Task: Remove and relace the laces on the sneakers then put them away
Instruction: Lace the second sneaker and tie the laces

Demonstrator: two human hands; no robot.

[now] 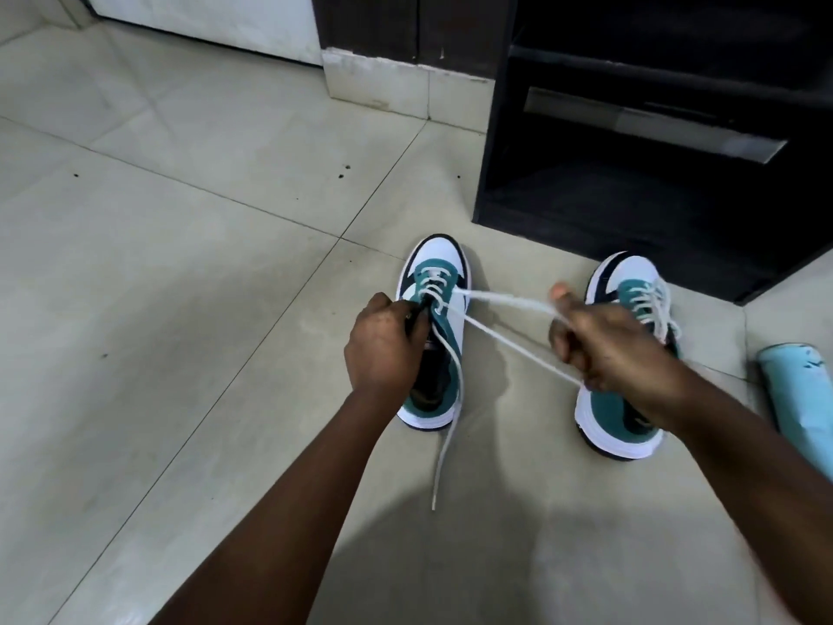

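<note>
Sneaker w/ lace (505,338) pulled taut by R hand (608,345); L hand (383,345) grips sneaker (444,281) tongue. Second sneaker (613,399) right of it, dark shelf unit (586,196) beyond.

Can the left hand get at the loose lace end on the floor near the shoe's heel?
Probably yes: the lace end lies uncovered on the tiles, but the left hand now grips the shoe and must let go.

Both bare forearms are stretched forward, the left hand (383,345) curled knuckles-up in a grip, the right hand (608,345) held out to the side, fingers closed, thumb raised.
</note>
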